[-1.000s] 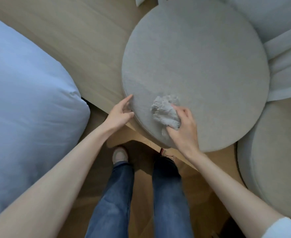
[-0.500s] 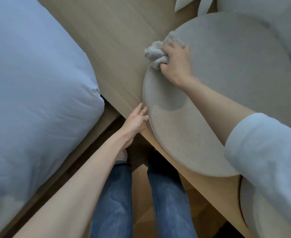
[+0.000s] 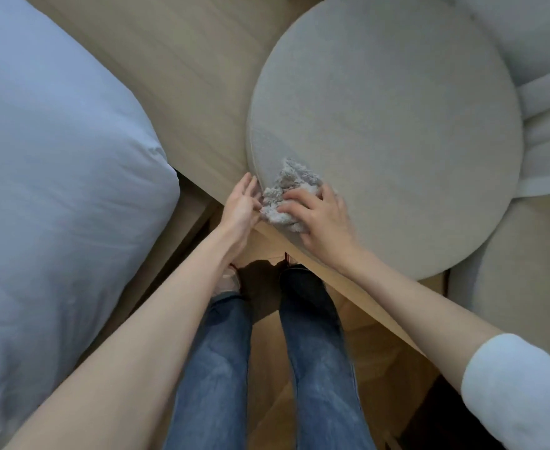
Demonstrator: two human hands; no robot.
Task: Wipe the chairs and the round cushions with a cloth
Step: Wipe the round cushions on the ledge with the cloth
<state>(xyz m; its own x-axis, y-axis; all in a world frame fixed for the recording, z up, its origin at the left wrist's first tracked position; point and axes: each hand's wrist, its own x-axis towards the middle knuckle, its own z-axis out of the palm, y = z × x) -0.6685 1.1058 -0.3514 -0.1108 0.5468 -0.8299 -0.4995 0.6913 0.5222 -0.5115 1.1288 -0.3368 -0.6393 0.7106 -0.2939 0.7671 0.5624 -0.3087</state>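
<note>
- Cloth (image 3: 291,190): crumpled, pressed onto the near-left edge of the round cushion (image 3: 397,125).
- Cloth is gripped by the right hand (image 3: 322,219), fingers bent over it.
- Left hand (image 3: 239,206): fingers straight, nothing held, laid against the cushion rim just beside the cloth.
- Cushion is seated on a wooden bench (image 3: 195,76).
- Pale bedding (image 3: 56,173) is seen at left, and a second cushion (image 3: 526,271) at lower right.
</note>
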